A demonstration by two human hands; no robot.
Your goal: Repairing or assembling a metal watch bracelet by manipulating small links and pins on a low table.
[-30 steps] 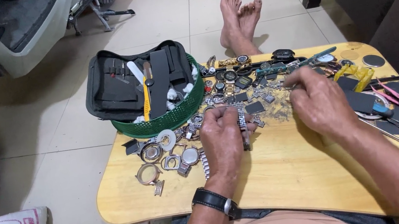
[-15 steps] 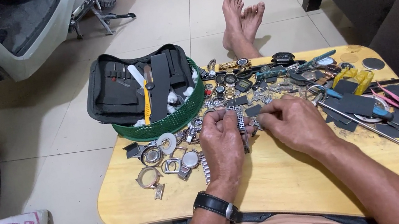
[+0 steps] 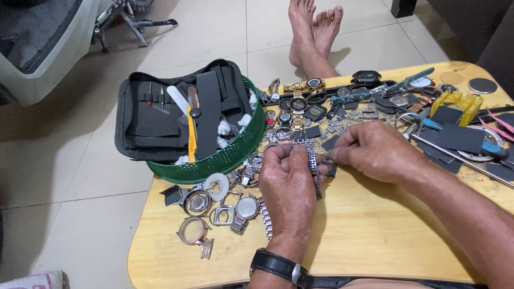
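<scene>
I see a tiled floor (image 3: pixel 72 194) under a low wooden tabletop (image 3: pixel 367 230) crowded with watch parts. My left hand (image 3: pixel 288 191), with a black wristwatch (image 3: pixel 278 266) on its wrist, has its fingers clenched on the top of a metal watch band (image 3: pixel 312 160), which hangs upright near the middle of the tabletop, just in front of the green basket (image 3: pixel 225 158). My right hand (image 3: pixel 378 151) sits just right of the band, its fingers pinched together against the band's edge; I cannot tell whether they grip anything small. The basket carries an open black tool pouch (image 3: pixel 180 112). Left of the band lie loose watch cases (image 3: pixel 212 210). A pair of bare feet (image 3: pixel 314 29) rests on the floor beyond the tabletop's far edge.
</scene>
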